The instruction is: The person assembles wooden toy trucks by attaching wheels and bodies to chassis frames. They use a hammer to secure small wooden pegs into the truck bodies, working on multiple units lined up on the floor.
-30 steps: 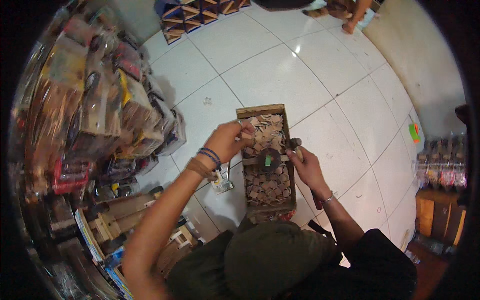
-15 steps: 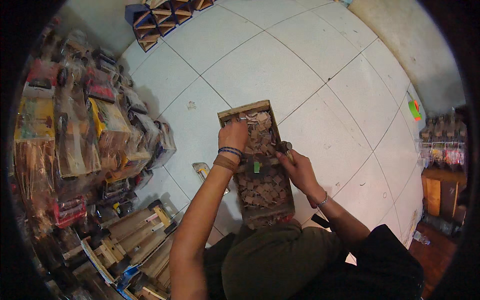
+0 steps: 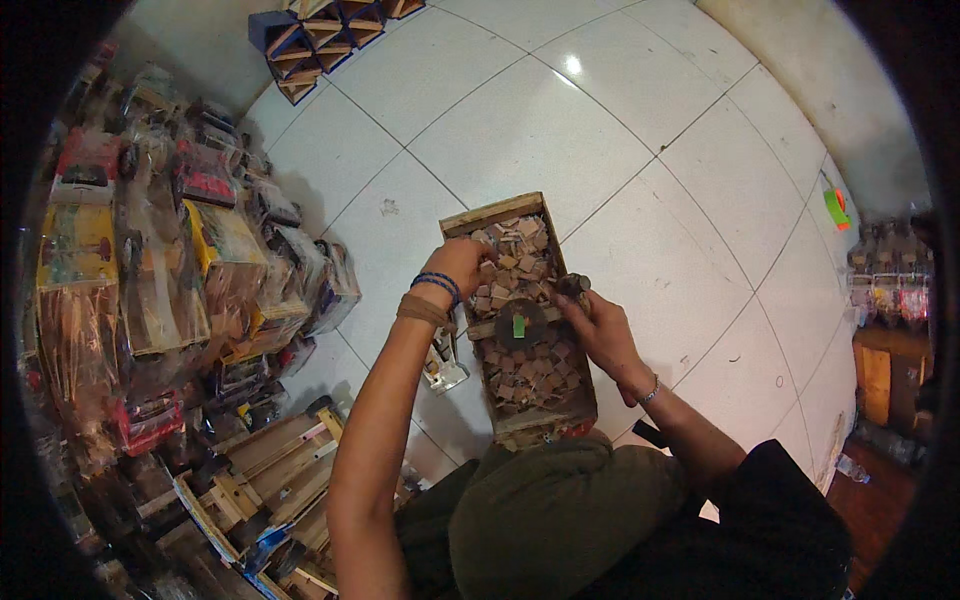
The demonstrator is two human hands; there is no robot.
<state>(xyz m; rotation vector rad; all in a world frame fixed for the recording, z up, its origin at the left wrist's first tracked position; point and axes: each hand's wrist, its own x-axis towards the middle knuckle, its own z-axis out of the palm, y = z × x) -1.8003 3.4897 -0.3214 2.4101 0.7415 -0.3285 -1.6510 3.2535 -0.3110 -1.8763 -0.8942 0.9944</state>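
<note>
Over the white tile floor (image 3: 640, 120), a long wooden tray (image 3: 520, 320) of small wood pieces (image 3: 515, 265) lies in front of the person's knees, its long axis running away from the body with the far end tipped slightly to the left; a crossbar splits it into a far and a near compartment. The left hand (image 3: 462, 268) curls over the tray's far left rim, fingers down among the pieces, though whether it pinches one I cannot tell. The right hand (image 3: 597, 322) closes on a small dark piece (image 3: 575, 285) at the right rim; steadying the tray with the left while the right picks seems the sound way.
</note>
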